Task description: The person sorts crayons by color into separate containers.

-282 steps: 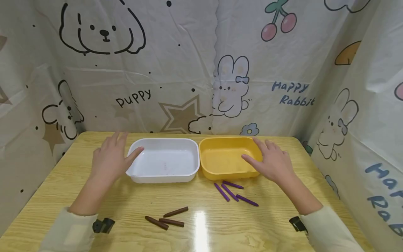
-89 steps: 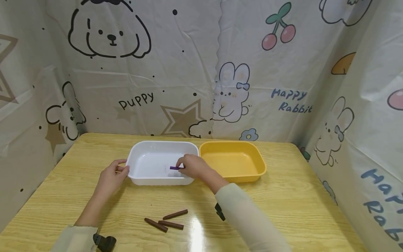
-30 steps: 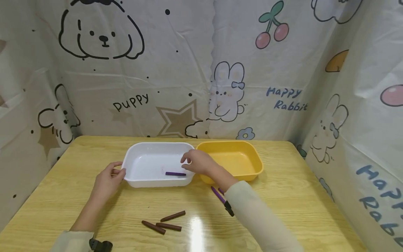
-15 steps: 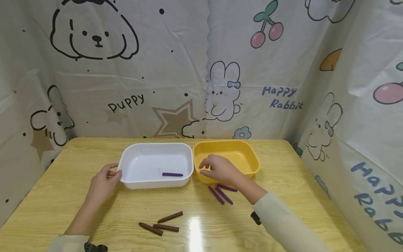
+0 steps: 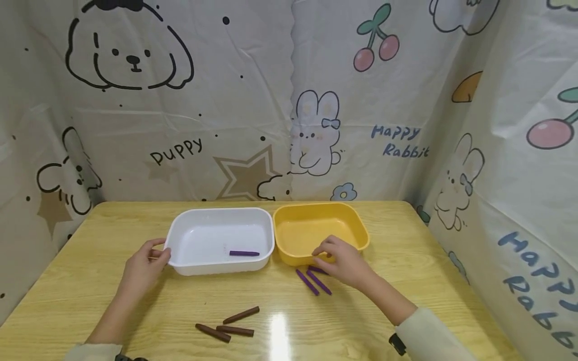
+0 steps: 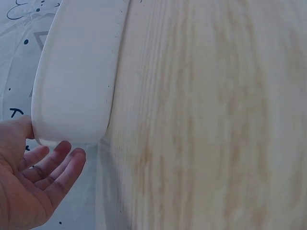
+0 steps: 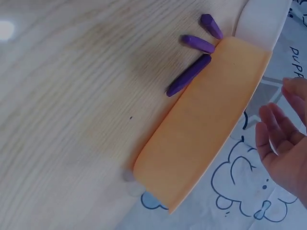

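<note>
My left hand (image 5: 143, 265) holds the left end of the white plastic tray (image 5: 219, 268), thumb and fingers at its rim; the left wrist view shows the fingertips against the tray's end. One purple crayon (image 5: 244, 253) lies inside that tray. My right hand (image 5: 340, 260) hovers over the front edge of the yellow tray (image 5: 289, 258), fingers loosely bent and holding nothing. Just below it, three purple crayons (image 7: 189, 74) lie on the table in front of the yellow tray; in the head view the hand partly covers one.
Three brown crayons (image 5: 235, 331) lie near the table's front, left of a bright reflection. The two trays stand side by side on the wooden table (image 5: 388, 235). A printed curtain (image 5: 253, 100) hangs behind and at both sides.
My right hand has let go of a purple crayon in the white tray and moved right and down, over the yellow tray's front edge. My left hand stays at the white tray.
</note>
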The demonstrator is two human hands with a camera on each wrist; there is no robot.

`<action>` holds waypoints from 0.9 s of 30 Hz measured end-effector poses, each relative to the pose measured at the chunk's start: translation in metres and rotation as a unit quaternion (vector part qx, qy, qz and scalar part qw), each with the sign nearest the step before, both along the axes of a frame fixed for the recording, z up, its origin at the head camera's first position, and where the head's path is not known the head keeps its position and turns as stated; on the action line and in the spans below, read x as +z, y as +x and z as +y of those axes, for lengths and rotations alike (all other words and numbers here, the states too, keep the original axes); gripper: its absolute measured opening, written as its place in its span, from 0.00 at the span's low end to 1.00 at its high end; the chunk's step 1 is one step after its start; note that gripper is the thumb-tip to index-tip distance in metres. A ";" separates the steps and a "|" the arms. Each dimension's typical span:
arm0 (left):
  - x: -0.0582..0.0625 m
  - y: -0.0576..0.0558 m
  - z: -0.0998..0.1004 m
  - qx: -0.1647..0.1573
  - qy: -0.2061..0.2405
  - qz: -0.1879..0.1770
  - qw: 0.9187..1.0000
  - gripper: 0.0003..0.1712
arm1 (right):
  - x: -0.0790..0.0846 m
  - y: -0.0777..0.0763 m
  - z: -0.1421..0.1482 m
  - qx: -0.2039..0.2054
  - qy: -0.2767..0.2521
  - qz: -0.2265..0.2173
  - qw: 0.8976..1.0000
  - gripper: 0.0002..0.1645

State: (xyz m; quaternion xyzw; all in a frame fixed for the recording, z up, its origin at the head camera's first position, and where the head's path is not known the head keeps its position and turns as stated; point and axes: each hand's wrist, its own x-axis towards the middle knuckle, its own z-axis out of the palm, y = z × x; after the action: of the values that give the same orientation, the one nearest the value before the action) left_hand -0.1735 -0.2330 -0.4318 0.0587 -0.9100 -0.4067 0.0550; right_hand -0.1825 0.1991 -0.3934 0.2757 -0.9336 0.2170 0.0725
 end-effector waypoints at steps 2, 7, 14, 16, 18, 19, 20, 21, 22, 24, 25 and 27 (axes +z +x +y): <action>0.001 0.000 0.000 -0.002 -0.002 0.000 1.000 0.29 | -0.001 0.004 0.005 -0.005 0.000 0.004 1.000 0.05; 0.000 0.001 -0.001 -0.004 0.002 -0.008 1.000 0.30 | -0.011 0.009 0.017 -0.016 0.042 -0.027 0.999 0.06; -0.002 0.000 -0.002 -0.006 0.003 -0.003 1.000 0.29 | -0.033 0.004 0.032 -0.050 0.043 -0.054 0.996 0.05; -0.002 0.000 -0.002 -0.006 0.003 -0.003 1.000 0.29 | -0.037 0.002 0.034 -0.057 0.037 -0.054 0.996 0.05; -0.002 0.000 -0.001 -0.006 0.002 -0.005 1.000 0.29 | -0.041 0.000 0.036 -0.060 0.032 -0.052 0.996 0.04; -0.002 0.000 -0.001 -0.006 0.002 -0.005 1.000 0.29 | -0.043 0.000 0.036 -0.060 0.029 -0.052 0.996 0.04; -0.002 0.000 -0.001 -0.006 0.001 -0.006 1.000 0.30 | -0.045 -0.001 0.036 -0.062 0.027 -0.053 0.996 0.04; -0.002 0.000 -0.001 -0.006 0.000 -0.007 1.000 0.30 | -0.047 -0.001 0.037 -0.063 0.024 -0.052 0.996 0.04; -0.003 0.000 -0.001 -0.006 0.000 -0.008 1.000 0.30 | -0.048 -0.001 0.037 -0.065 0.022 -0.053 0.996 0.04; -0.003 0.000 -0.001 -0.007 0.001 -0.010 1.000 0.30 | -0.052 -0.001 0.036 -0.071 0.021 -0.057 0.996 0.05; -0.003 0.000 -0.001 -0.007 0.001 -0.010 1.000 0.30 | -0.053 -0.001 0.036 -0.074 0.019 -0.058 0.995 0.05; -0.003 -0.001 0.000 -0.008 0.002 -0.008 1.000 0.30 | -0.056 -0.001 0.035 -0.079 0.019 -0.059 0.995 0.06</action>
State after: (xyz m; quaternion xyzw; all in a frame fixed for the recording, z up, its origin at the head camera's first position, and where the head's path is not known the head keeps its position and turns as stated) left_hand -0.1744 -0.2334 -0.4351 0.0551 -0.9101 -0.4084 0.0443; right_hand -0.1832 0.2337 -0.4496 0.1890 -0.9591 0.2085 0.0292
